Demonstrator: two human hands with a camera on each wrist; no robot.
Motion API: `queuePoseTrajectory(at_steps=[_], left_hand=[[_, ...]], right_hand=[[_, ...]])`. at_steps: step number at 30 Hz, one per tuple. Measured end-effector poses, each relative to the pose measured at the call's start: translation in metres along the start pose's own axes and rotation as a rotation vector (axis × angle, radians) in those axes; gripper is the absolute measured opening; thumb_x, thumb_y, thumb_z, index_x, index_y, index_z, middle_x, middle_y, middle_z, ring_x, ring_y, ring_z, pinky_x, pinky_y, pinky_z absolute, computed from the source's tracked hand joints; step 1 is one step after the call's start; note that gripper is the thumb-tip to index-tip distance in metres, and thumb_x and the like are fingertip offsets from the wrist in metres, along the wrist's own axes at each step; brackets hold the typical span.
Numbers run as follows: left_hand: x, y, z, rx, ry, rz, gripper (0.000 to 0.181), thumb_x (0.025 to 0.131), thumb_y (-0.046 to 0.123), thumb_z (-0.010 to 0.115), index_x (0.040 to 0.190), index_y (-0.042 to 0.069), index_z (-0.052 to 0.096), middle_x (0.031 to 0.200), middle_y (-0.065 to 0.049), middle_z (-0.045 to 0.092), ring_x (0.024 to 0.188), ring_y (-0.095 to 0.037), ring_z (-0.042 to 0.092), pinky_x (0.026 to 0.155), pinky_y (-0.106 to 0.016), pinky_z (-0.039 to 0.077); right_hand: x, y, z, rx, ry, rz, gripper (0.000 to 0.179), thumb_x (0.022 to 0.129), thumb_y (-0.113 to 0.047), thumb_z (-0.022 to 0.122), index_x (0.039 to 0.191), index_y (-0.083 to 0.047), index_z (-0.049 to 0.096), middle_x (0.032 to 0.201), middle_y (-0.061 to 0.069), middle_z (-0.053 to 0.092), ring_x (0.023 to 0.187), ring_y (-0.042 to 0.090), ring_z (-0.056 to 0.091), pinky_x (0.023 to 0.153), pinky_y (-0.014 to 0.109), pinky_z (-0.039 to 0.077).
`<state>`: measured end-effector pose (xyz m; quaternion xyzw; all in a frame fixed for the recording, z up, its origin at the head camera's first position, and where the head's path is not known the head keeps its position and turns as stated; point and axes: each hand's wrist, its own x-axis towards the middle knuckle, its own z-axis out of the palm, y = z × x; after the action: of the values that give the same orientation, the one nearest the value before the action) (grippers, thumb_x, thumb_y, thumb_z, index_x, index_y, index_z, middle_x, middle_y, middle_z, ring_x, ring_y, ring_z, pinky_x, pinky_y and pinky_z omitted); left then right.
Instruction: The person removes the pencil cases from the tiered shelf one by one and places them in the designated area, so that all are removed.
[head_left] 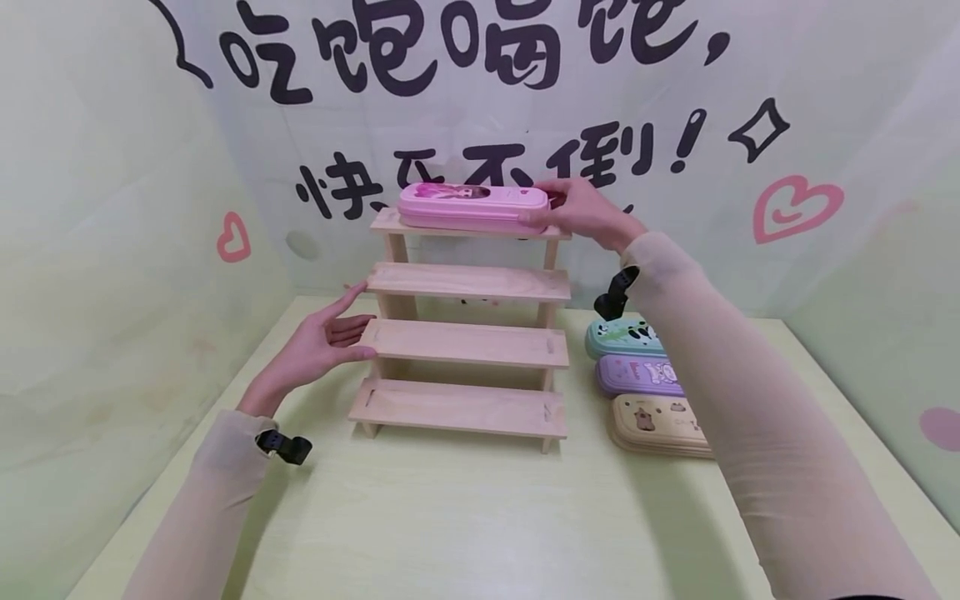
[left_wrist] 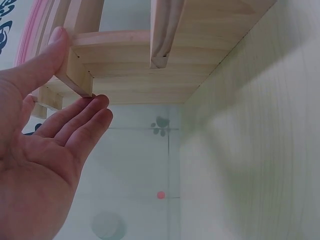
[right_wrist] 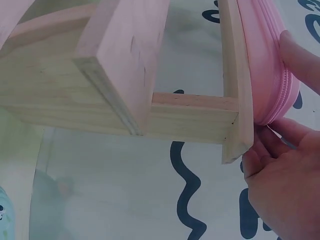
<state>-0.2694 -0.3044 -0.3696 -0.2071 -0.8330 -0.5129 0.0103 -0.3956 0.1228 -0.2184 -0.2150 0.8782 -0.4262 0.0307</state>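
A pink pencil case [head_left: 472, 207] with a zip and a cartoon figure on its lid lies along the top board of a four-step wooden display rack [head_left: 468, 282]. My right hand [head_left: 588, 212] holds the case's right end, thumb on the front side and fingers behind it. In the right wrist view, the zipped end of the case [right_wrist: 267, 60] sits against the board, with the fingertips at its corner. At the rack's left side, my left hand [head_left: 318, 346] grips a board end [left_wrist: 75, 75], thumb at the front edge and fingers behind.
Right of the rack, three more pencil cases lie in a row on the pale table [head_left: 465, 517]: green [head_left: 622, 336], purple [head_left: 637, 375] and tan [head_left: 660, 425]. The right forearm [head_left: 757, 400] partly covers them. Behind stands a printed cloth backdrop [head_left: 675, 217], with side panels left and right.
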Motion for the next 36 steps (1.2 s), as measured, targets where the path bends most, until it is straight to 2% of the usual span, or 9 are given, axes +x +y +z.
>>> queuePoseTrajectory(at_steps=[10,21,36], left_hand=[[0.001,-0.001,0.000,0.012,0.000,0.000,0.104,0.090,0.006,0.085,0.169,0.035,0.024,0.156,-0.027,0.047,0.139,-0.040,0.052,0.104,-0.031,0.052],[0.000,0.000,0.001,-0.001,0.000,-0.018,0.103,0.091,0.006,0.084,0.168,0.037,0.024,0.157,-0.027,0.046,0.141,-0.040,0.051,0.105,-0.030,0.052],[0.001,-0.001,0.001,0.000,0.001,-0.017,0.103,0.090,0.006,0.085,0.168,0.038,0.025,0.155,-0.030,0.047,0.139,-0.039,0.053,0.102,-0.025,0.053]], right_hand=[[-0.005,-0.003,0.002,0.033,0.041,-0.001,0.067,0.095,-0.025,0.079,0.154,-0.007,0.053,0.135,0.013,0.060,0.115,0.024,0.051,0.092,0.031,0.045],[-0.010,0.002,0.007,0.193,0.069,0.018,0.068,0.094,-0.020,0.081,0.154,-0.006,0.052,0.142,0.013,0.060,0.123,0.025,0.054,0.109,0.036,0.045],[-0.027,-0.004,0.012,0.314,0.130,-0.042,0.063,0.094,-0.013,0.081,0.151,-0.005,0.057,0.138,0.014,0.062,0.116,0.024,0.058,0.101,0.030,0.050]])
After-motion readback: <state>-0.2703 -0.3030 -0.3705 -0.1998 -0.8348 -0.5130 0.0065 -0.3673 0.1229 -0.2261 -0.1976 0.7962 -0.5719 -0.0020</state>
